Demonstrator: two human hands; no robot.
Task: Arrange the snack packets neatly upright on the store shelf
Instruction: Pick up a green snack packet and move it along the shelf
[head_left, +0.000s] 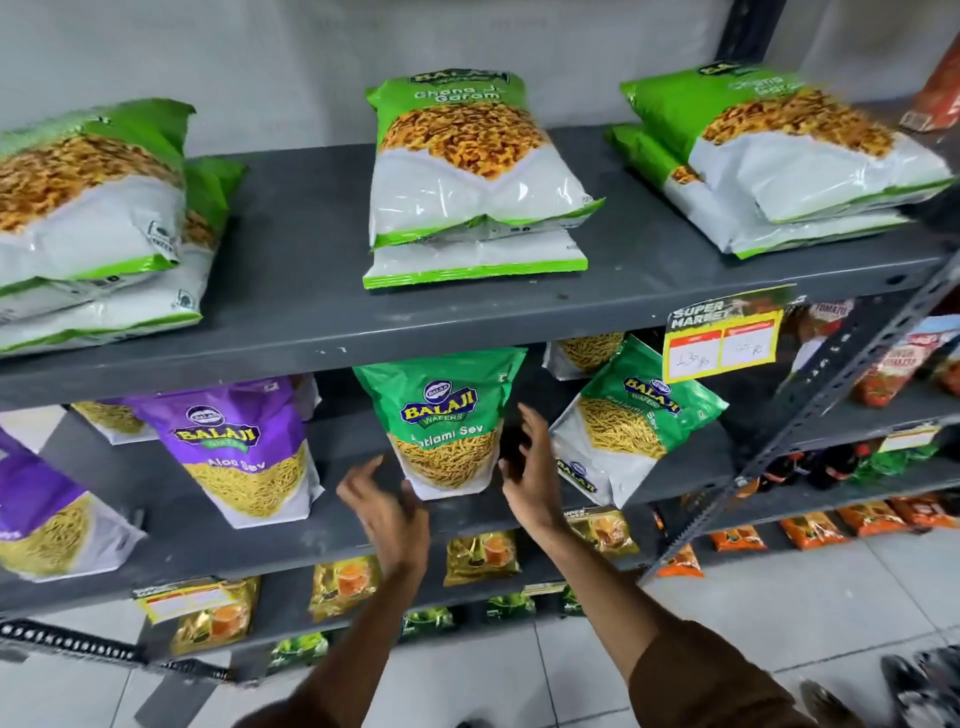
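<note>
A green Ratlami Sev packet (444, 421) stands upright on the middle grey shelf (291, 530). My left hand (384, 506) hovers open at its lower left, fingers spread, just apart from it. My right hand (530, 467) is open at its right side, close to the packet's edge. To the right, a second green sev packet (634, 421) leans tilted. A purple Aloo Sev packet (249, 447) stands upright to the left, and another purple packet (36, 509) leans at the far left. On the top shelf (311, 306) lie flat stacks of Chana Jor Garam packets (467, 171).
A yellow price tag (722, 338) hangs from the top shelf's front edge. A slanted metal upright (810, 415) crosses on the right, with red and orange snack bags (893, 364) beyond it. Gold packets (343, 584) fill the lower shelves above a tiled floor.
</note>
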